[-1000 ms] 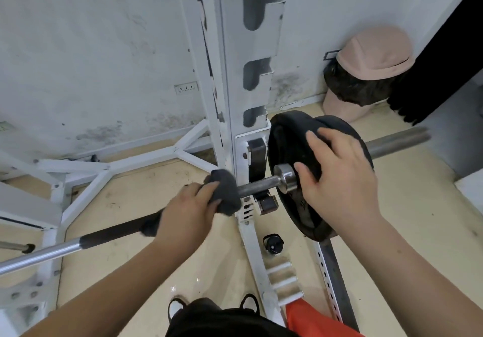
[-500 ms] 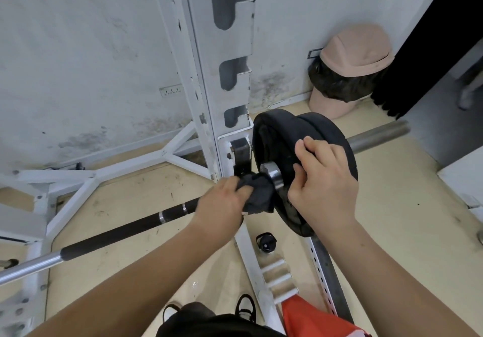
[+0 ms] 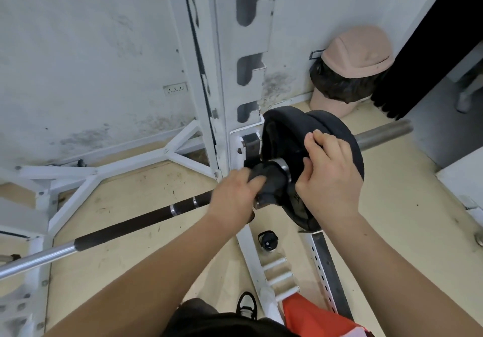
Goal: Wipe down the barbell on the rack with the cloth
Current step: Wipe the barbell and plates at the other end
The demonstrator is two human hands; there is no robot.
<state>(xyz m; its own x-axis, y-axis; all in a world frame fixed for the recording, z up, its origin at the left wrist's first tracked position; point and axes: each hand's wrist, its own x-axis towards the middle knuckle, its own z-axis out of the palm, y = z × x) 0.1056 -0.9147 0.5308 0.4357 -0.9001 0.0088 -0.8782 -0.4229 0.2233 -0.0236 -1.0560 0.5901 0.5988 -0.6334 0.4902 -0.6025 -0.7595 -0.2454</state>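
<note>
The barbell (image 3: 136, 223) lies across the white rack (image 3: 227, 80), its shaft dark near the middle and chrome at the far left. Two black weight plates (image 3: 285, 133) sit on its right sleeve, whose bare end (image 3: 381, 133) sticks out to the right. My left hand (image 3: 235, 195) is closed around a dark cloth (image 3: 271, 180) wrapped on the shaft, right against the collar beside the inner plate. My right hand (image 3: 329, 177) rests on the front of the plates, fingers curled over the rim.
A pink bin with a black liner (image 3: 350, 73) stands against the wall at the back right. A small black cap (image 3: 268, 241) lies on the floor near the rack's base. White rack legs (image 3: 86, 174) spread over the floor to the left. A black curtain (image 3: 439, 36) hangs at the right.
My left hand has slid the cloth rightward along the shaft, from left of the upright to the collar at the plates. My right hand has stayed on the plates.
</note>
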